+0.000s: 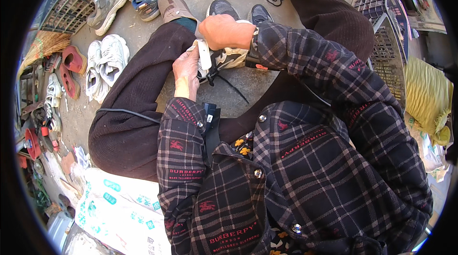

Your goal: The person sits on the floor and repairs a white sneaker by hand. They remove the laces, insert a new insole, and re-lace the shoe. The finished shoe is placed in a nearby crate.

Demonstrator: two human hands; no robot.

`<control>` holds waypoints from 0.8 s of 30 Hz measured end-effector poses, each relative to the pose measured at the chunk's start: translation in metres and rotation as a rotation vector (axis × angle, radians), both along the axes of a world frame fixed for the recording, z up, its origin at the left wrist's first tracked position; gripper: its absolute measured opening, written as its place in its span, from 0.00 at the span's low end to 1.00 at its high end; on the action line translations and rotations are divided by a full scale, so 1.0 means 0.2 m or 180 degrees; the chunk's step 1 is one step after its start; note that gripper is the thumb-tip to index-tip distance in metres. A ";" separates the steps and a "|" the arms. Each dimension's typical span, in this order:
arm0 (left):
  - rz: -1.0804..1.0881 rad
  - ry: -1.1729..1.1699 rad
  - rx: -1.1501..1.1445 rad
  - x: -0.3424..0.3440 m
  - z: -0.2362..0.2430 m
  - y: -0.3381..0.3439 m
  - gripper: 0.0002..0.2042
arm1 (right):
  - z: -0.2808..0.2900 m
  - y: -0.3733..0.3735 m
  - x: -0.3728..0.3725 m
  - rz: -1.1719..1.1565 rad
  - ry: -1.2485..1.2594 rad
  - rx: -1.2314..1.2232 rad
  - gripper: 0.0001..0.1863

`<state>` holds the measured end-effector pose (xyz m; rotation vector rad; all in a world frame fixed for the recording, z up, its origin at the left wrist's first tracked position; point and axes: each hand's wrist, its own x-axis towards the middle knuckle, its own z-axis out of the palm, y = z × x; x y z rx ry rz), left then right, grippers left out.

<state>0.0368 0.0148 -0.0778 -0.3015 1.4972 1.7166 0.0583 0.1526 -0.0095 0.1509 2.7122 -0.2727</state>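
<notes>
Grey floor (250, 88), shoe (232, 58) partly behind hands (222, 32)

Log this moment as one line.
left hand: holding white strip | right hand: curled beside it, contents hidden | nearby: white sneakers

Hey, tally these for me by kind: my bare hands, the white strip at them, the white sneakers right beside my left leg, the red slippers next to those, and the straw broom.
Left hand and right hand: 2
White strip: 1
White sneakers: 2
Red slippers: 2
Straw broom: 1
Total: 8
</notes>
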 end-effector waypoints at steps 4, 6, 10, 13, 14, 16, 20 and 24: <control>0.0163 -0.0025 0.0136 0.01 -0.03 -0.01 0.13 | 0.00 0.02 0.00 0.0014 0.0276 0.0018 0.14; 0.0162 0.0045 0.0080 0.01 -0.03 0.00 0.14 | -0.01 0.05 0.01 -0.0607 0.0894 -0.0144 0.13; -0.0040 0.0940 -0.1017 0.00 -0.03 0.00 0.19 | -0.03 0.11 0.04 -0.0961 0.1307 -0.0745 0.08; -0.0179 0.1913 -0.1855 0.00 -0.02 0.01 0.23 | -0.01 0.15 0.03 -0.1230 0.0156 -0.1848 0.05; -0.0149 0.2236 -0.1963 0.00 -0.01 0.00 0.23 | 0.01 0.15 0.02 -0.1222 -0.0006 -0.1815 0.06; -0.0235 0.2644 -0.1910 0.00 0.01 0.00 0.23 | 0.04 0.15 0.01 -0.1203 -0.0336 -0.1763 0.07; -0.0628 0.2874 -0.1349 -0.01 0.03 0.00 0.19 | 0.05 0.09 0.02 -0.0408 -0.0234 -0.0751 0.11; -0.0688 0.2900 -0.1288 -0.01 0.03 0.00 0.11 | 0.03 0.05 0.03 0.0267 0.0328 0.0028 0.10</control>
